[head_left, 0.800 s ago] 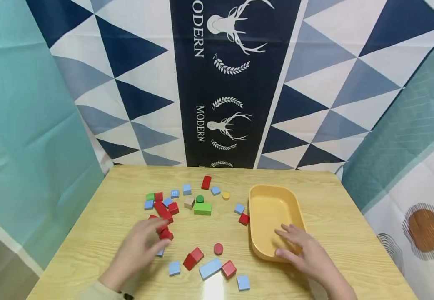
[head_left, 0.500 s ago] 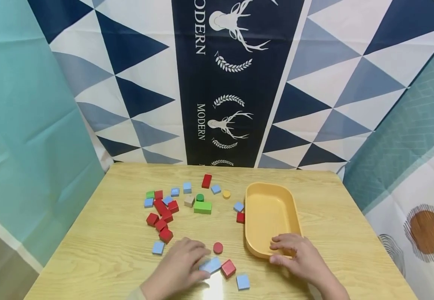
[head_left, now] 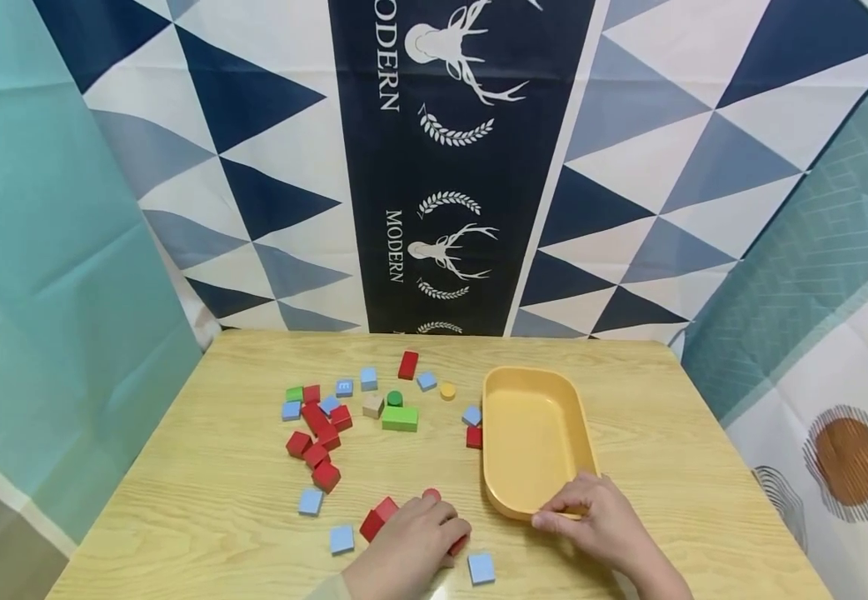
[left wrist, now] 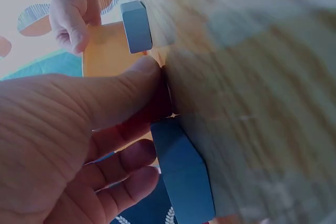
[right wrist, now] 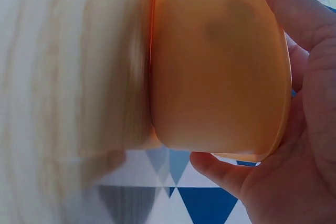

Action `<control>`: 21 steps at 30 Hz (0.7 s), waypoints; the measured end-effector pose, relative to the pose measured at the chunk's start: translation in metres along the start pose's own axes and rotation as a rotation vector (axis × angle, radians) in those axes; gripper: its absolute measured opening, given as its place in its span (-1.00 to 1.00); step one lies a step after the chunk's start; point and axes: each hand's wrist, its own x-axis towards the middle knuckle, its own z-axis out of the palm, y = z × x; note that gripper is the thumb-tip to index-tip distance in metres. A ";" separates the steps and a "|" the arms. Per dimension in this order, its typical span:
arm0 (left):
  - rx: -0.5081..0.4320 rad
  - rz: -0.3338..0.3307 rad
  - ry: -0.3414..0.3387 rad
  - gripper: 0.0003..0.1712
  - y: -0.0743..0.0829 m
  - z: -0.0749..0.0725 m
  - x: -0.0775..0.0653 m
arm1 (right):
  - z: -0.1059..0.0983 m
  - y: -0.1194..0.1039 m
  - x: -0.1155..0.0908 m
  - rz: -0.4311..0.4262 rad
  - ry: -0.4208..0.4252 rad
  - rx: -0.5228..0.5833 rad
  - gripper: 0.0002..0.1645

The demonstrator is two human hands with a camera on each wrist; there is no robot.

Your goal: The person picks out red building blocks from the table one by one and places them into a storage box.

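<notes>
My left hand (head_left: 413, 542) is low over the table's front, thumb and fingers around a red block (head_left: 458, 546) that it mostly covers. In the left wrist view the thumb lies along the red block (left wrist: 161, 98), and a long blue block (left wrist: 184, 177) sits right beside the fingers. That blue block is hidden under the hand in the head view. My right hand (head_left: 597, 518) pinches the near rim of a yellow plastic tray (head_left: 490, 467). In the right wrist view, the tray's translucent wall (right wrist: 220, 87) shows with the thumb and fingers at its rim.
A blue square block (head_left: 481, 568) lies right of my left hand, another blue block (head_left: 341, 539) left of it. A red block pair (head_left: 379, 518) touches the hand's outline. Several red blocks (head_left: 326, 476) cluster at left. A green block (head_left: 400, 419) lies mid-table.
My left hand has moved right, from beside the red cluster to the red block near the front. My right fingers have closed onto the tray rim, and the tray has shifted slightly left.
</notes>
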 end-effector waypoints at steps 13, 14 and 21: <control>-0.054 -0.034 0.407 -0.55 0.005 -0.020 0.039 | -0.003 -0.002 -0.005 0.054 -0.012 -0.006 -0.85; -0.070 -0.042 0.414 -0.54 0.006 -0.020 0.045 | -0.003 -0.002 -0.005 0.062 -0.009 -0.003 -0.84; -0.139 -0.093 0.376 -0.53 0.010 -0.003 0.067 | 0.002 -0.006 -0.003 0.061 0.016 0.016 -0.85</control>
